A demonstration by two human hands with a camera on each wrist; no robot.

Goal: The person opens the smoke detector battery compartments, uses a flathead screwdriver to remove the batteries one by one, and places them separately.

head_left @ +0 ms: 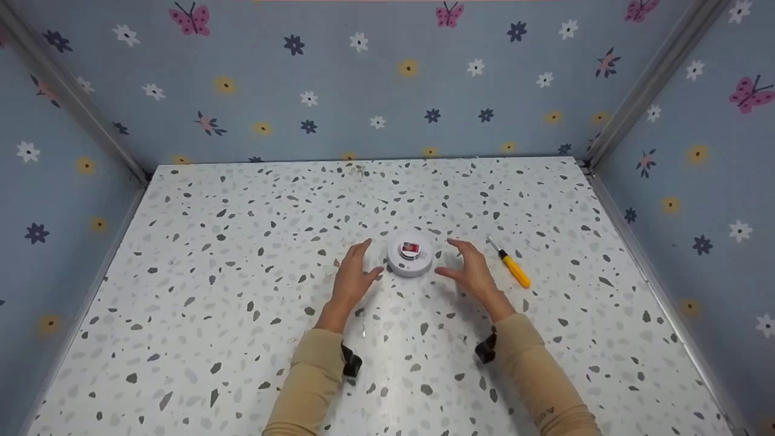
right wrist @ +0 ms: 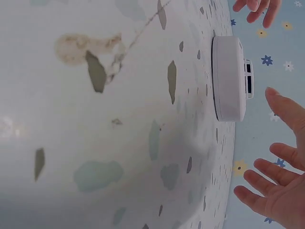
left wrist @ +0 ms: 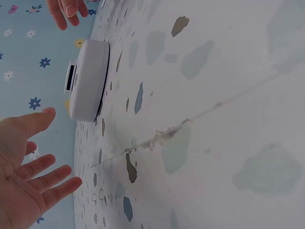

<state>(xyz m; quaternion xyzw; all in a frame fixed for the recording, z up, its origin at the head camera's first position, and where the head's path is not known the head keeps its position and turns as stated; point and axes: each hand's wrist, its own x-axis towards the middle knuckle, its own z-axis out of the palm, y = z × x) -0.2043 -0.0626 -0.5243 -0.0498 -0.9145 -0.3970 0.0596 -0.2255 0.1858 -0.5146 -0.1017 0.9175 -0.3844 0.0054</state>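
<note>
Flowered blue walls [head_left: 387, 79] close in three sides of a speckled white table [head_left: 212, 272], whose bright sheen suggests a smooth top that could let things slide if pushed. Tan sleeves [head_left: 307, 378] come in from the near side; a black mount [head_left: 352, 361] juts inward at the left cuff and another at the right, and either might bump something if the arms drew close together.

Between the hands sits the white disc [head_left: 410, 268], base down on the table near its middle. Left hand [head_left: 349, 280] and right hand [head_left: 476, 277] stand apart on either side of it, fingers spread and thumbs out, neither touching it nor holding anything. Should one hand arrive first or press harder, the disc would probably skid toward the other; its round, smooth wall would offer little to catch, so a fingertip lift could slip.

Beyond the right hand, just beside it, lies the screwdriver [head_left: 515, 270], its tip toward the far wall. An outward sweep of that hand could knock it, and its handle might roll.

Smallest is the red label [head_left: 410, 247] on the disc's raised slotted top, where careless downward pressure might strain the slots.
</note>
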